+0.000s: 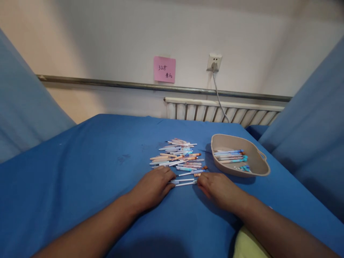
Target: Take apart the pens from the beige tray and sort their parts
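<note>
My left hand (154, 186) is closed, thumb and fingers pinching the left end of a pen part. From it a thin white pen refill (184, 184) stretches across to my right hand (219, 190). The fingers of my right hand are curled in and closed round the refill's other end; what exactly lies inside them is hidden. Just beyond both hands, a pile of pen parts (176, 156) lies on the blue sheet, with pastel barrels and white refills. A pen part with a brown top (204, 167) rests close to my right hand.
Right of the pile stands a beige basket (254, 152) holding several pens (229, 157) and small blue and white pieces (243, 168). The blue-covered surface (88, 172) reaches to a radiator (204, 110) and metal rail (120, 84). Blue curtains (309, 118) hang at both sides.
</note>
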Demonstrator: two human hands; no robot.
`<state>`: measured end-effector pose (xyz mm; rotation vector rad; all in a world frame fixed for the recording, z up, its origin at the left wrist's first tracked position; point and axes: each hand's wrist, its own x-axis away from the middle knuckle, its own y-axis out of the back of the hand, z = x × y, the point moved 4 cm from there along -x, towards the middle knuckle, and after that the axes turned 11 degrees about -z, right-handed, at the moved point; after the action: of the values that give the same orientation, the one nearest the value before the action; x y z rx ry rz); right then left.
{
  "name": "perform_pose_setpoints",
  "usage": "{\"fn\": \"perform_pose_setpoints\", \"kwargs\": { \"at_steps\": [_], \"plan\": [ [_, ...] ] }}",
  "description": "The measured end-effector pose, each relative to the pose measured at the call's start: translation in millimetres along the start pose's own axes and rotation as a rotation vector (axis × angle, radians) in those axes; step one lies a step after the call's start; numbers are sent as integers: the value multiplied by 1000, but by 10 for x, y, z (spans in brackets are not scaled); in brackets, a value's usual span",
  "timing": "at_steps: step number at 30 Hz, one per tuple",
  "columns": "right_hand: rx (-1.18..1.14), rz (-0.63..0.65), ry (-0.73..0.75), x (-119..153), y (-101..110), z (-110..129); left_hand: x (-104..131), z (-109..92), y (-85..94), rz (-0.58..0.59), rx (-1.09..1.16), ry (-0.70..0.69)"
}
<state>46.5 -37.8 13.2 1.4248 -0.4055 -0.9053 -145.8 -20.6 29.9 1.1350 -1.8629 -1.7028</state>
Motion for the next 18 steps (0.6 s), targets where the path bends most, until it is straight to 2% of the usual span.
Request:
{"fn": "perform_pose_setpoints", "kwargs": {
  "at_steps": [4,7,9,10,14,16,18],
  "plan": [
    [-60,-173,-33,0,98,-100,6,0,-18,1,15,-2],
    [-9,-353,-172,66,301,-419,8,-4,-4,-14,26,-6],
    [75,-412,-316,133,436,-724,6,-8,18,-32,43,-6],
    [115,-393,-378,166,477,-879,5,-11,28,-42,53,-5],
    [158,-96,-577,298,406,-1380,8,-20,37,-72,80,-7],
    [108,53,-647,347,292,-1491,14,-24,22,-75,85,-11],
    [64,137,-657,357,200,-1503,19,-26,4,-70,85,-10]
  ]
}}
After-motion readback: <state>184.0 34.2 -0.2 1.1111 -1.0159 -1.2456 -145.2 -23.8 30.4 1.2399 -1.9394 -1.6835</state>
